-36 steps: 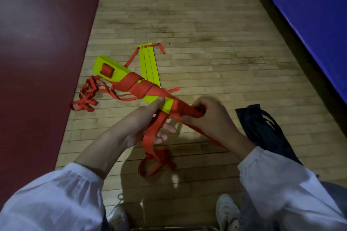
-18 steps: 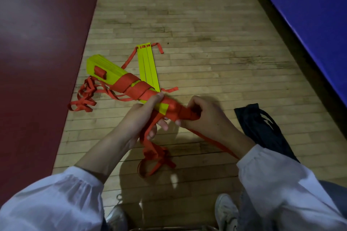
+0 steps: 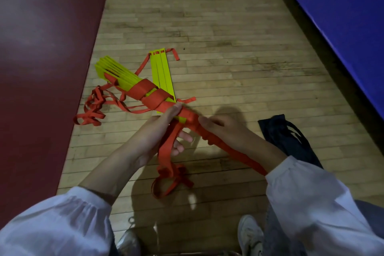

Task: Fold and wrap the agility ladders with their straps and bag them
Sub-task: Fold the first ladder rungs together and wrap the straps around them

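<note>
Left-hand grip: the left hand (image 3: pixel 153 137) clamps the near end of the rung bundle (image 3: pixel 118 72), with the thumb pressed on top of the nearest wrap and the fingers spread beneath.
Right-hand grip: the right hand (image 3: pixel 226 131) is curled closed round the working strap (image 3: pixel 243 158), which runs taut from the bundle's end back under the right forearm.
Step in hand: judged to be winding the strap round the folded ladder; broad turns (image 3: pixel 149 93) already cross its middle.
Doing it well: pin each turn under the thumb before easing the pull. Lay the webbing flat and untwisted, edge beside edge. Hold the tension even, since the slats splay slightly at the far end.
Location: the bundle is held above the floor, left of centre, with its far end pointing to the upper left.
Hanging loops (image 3: pixel 166 151): these drop between the hands to a knotted clump, and could snag if not gathered in.
Loose tangle (image 3: pixel 91 110): slack webbing heaped on the floor at left.
Materials: the rungs are flat, stiff yellow-green slats, and the straps are limp red woven webbing.
Second rung stack (image 3: pixel 162 72): lies flat on the floor behind the bundle.
Dark bag (image 3: pixel 291 139): soft and collapsed, with cords, lying at right beside the right forearm.
Surround: worn plank floor (image 3: pixel 228 48), maroon mat (image 3: pixel 41 48) at left, blue mat (image 3: pixel 342 16) at upper right.
</note>
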